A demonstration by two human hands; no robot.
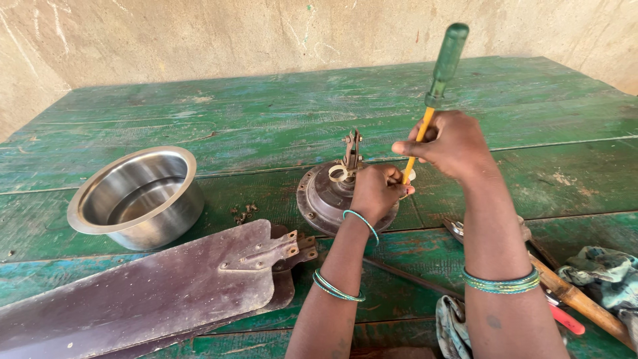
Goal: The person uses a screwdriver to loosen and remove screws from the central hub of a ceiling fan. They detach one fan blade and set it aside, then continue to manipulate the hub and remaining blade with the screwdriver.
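A brown round fan motor housing (321,199) lies on the worn green wooden table (266,113), with a metal bracket (351,154) standing up from its middle. My left hand (376,192) rests on the housing's right side, fingers closed on it. My right hand (452,144) grips a screwdriver (439,76) with a green handle and yellow shaft, held almost upright, its tip pointing down at the housing beside my left hand. The tip itself is hidden by my fingers.
A steel bowl (138,197) stands at the left. Brown fan blades (153,286) are stacked at the lower left, and small loose screws (243,214) lie between bowl and housing. Tools with a wooden handle (577,299) and crumpled cloths (608,272) lie at the lower right.
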